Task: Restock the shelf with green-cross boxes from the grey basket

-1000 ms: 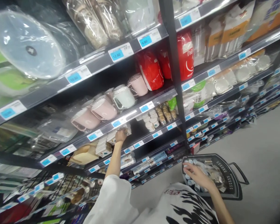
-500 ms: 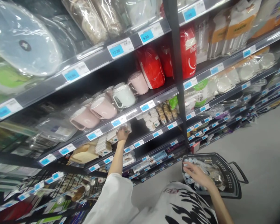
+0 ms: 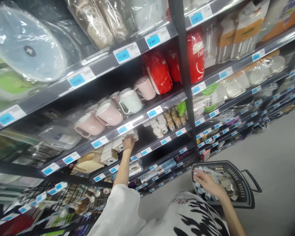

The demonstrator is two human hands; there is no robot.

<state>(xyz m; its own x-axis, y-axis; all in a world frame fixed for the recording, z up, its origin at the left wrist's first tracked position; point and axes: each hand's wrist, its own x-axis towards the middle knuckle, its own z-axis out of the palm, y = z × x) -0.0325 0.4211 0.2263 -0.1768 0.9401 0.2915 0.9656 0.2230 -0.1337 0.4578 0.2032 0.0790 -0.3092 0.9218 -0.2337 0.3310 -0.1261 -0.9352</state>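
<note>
My left hand (image 3: 129, 142) reaches into a low shelf, its fingers curled down over small white packs (image 3: 118, 144). What it grips is mostly hidden behind the fingers. Beside it stands a row of thin white packs (image 3: 108, 154), and farther left lies a tan wooden-looking item (image 3: 88, 162) in clear wrap. Over the near left part of a black shopping basket (image 3: 245, 196), my right hand (image 3: 207, 183) is stretched out with its fingers apart, holding nothing. Several white-topped cylinders (image 3: 201, 190) and clear-wrapped goods (image 3: 227, 183) lie inside the basket.
Wrapped pink mugs (image 3: 109, 113) and a white mug (image 3: 130, 101) line the shelf above my left hand. White-capped containers (image 3: 158, 131) and small clear jars (image 3: 173, 119) stand to its right. A black shelf post (image 3: 186, 65) rises beyond, and red packages (image 3: 159, 73) sit near it.
The camera view has shifted very slightly. Both hands stay practically where they were, the left among the white packs and the right over the basket.
</note>
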